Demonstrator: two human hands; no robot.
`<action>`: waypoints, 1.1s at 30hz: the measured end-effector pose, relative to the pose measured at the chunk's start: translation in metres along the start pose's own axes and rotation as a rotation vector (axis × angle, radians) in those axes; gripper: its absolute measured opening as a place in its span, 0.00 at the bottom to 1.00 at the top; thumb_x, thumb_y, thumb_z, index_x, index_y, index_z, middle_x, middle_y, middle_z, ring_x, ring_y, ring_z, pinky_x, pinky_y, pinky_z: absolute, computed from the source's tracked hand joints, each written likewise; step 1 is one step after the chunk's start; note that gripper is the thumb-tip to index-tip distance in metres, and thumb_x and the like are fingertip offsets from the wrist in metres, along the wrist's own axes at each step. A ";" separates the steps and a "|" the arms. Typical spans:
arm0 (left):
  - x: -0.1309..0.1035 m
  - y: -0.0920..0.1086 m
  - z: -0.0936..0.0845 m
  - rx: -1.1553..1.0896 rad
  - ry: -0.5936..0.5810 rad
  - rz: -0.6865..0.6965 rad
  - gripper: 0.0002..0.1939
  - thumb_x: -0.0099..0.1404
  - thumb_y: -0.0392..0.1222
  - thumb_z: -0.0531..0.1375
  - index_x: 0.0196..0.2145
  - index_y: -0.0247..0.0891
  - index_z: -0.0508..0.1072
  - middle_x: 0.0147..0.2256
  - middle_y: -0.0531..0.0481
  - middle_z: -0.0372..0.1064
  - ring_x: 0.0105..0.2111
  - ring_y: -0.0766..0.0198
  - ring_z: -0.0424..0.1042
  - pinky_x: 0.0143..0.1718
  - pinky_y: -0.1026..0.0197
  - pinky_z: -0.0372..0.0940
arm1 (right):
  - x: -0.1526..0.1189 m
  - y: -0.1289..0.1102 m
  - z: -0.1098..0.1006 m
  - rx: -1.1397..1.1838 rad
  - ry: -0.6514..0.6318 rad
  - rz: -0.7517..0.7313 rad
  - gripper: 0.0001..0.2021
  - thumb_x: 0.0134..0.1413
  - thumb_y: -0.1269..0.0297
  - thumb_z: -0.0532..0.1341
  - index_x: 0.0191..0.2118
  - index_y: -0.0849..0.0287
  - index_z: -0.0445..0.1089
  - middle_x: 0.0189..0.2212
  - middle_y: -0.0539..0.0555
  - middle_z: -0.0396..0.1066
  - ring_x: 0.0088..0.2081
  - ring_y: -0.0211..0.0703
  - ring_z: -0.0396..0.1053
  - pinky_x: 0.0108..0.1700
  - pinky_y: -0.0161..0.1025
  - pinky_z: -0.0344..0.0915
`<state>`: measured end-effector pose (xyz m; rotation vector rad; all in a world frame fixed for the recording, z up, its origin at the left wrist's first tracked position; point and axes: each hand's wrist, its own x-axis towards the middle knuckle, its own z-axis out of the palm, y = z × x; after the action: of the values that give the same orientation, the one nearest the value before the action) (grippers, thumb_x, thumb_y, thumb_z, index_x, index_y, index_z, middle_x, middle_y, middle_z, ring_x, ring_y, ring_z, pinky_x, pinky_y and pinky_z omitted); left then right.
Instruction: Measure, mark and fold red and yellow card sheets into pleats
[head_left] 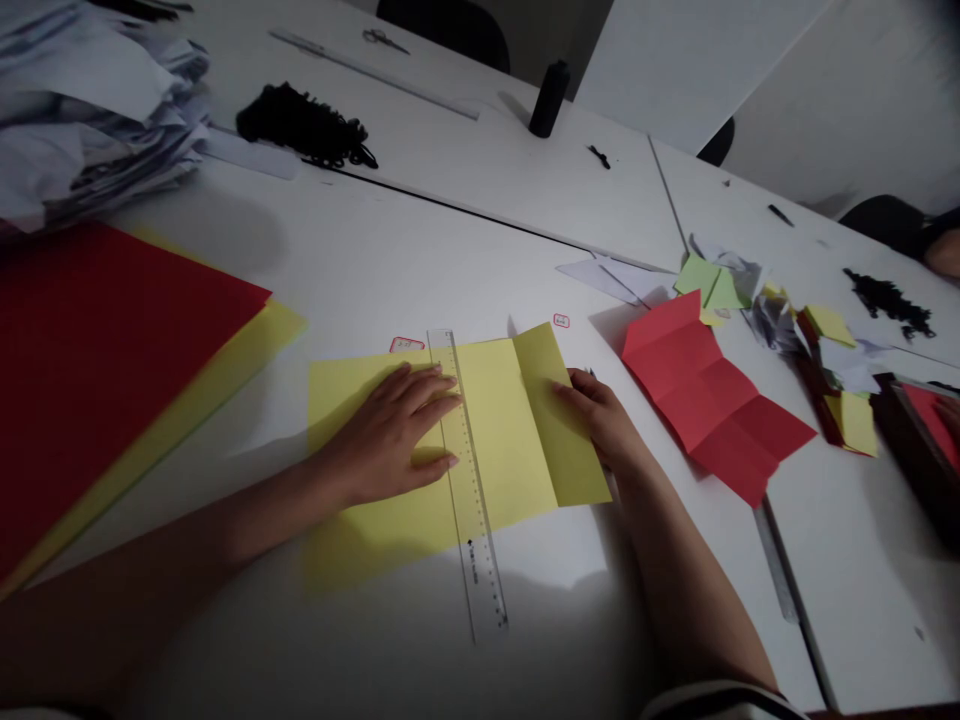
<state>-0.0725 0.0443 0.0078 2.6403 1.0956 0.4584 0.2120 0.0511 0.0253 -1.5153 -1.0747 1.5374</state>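
A yellow sheet of paper lies on the white table in front of me, its right part creased and raised. Across it lies a clear ruler, running from its far edge past its near edge. My left hand rests flat with fingers spread, fingertips on the ruler and palm over the paper. At the right edge, my right hand pinches the raised flap between thumb and fingers. Something thin and dark shows just behind that hand, too small to make out.
Red and yellow sheets lie at left below crumpled white paper. A creased red paper lies to the right, near folded scraps. Black cord, a black bottle, scissors and a long ruler lie farther back.
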 end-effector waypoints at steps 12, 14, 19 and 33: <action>-0.002 0.000 -0.002 -0.037 -0.008 0.024 0.25 0.63 0.54 0.60 0.55 0.43 0.65 0.56 0.45 0.60 0.60 0.50 0.55 0.63 0.42 0.48 | -0.001 -0.003 -0.006 -0.384 0.202 -0.256 0.24 0.52 0.55 0.60 0.55 0.54 0.62 0.46 0.59 0.71 0.43 0.51 0.71 0.43 0.50 0.69; -0.003 0.000 -0.002 -0.067 -0.004 0.019 0.24 0.63 0.52 0.61 0.55 0.45 0.66 0.56 0.45 0.60 0.58 0.50 0.56 0.61 0.44 0.52 | -0.010 -0.007 0.000 -0.648 0.391 -0.473 0.26 0.54 0.58 0.59 0.59 0.55 0.59 0.52 0.62 0.67 0.50 0.55 0.67 0.49 0.55 0.66; -0.006 0.000 0.000 -0.084 -0.001 -0.014 0.27 0.62 0.51 0.61 0.58 0.48 0.63 0.57 0.44 0.56 0.58 0.48 0.54 0.59 0.43 0.55 | -0.050 -0.001 0.057 -0.943 0.142 -0.745 0.20 0.60 0.64 0.54 0.57 0.52 0.62 0.49 0.59 0.69 0.50 0.52 0.67 0.47 0.52 0.68; -0.008 -0.005 -0.002 -0.093 -0.062 -0.036 0.30 0.57 0.52 0.65 0.55 0.41 0.63 0.56 0.43 0.58 0.58 0.49 0.55 0.58 0.47 0.57 | -0.083 0.058 0.009 -1.504 0.398 -0.670 0.18 0.60 0.69 0.54 0.56 0.52 0.65 0.62 0.56 0.60 0.65 0.64 0.49 0.62 0.68 0.42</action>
<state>-0.0815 0.0422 0.0070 2.5327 1.0747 0.4070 0.2111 -0.0485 0.0053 -1.8011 -2.3199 -0.2715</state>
